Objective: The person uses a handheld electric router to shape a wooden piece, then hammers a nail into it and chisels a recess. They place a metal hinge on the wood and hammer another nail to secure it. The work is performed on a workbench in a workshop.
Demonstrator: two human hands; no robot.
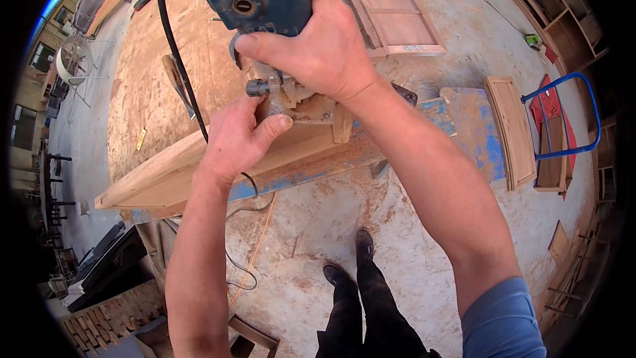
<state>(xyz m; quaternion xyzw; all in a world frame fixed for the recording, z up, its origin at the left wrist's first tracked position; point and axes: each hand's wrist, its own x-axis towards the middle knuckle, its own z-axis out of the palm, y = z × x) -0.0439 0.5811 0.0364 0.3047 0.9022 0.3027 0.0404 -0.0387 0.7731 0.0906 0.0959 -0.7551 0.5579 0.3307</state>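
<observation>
Routing looks mid-pass: dark-blue power tool with a metal base (281,10) sits on the top edge of a long pale wooden piece (159,178), near its right end. That piece lies along the near edge of a sawdust-covered plywood bench (149,53). Cutter hidden, so can't tell how much edge is cut or left; tool still being on the wood suggests it's unfinished.

Grip: right hand (324,53) is closed round the lower housing, thumb across the front, fingers hidden behind. Left hand (235,142) is at the base, thumb and fingers spread apart, fingers beside the small black knob (256,87); can't tell if it's clamped.
</observation>
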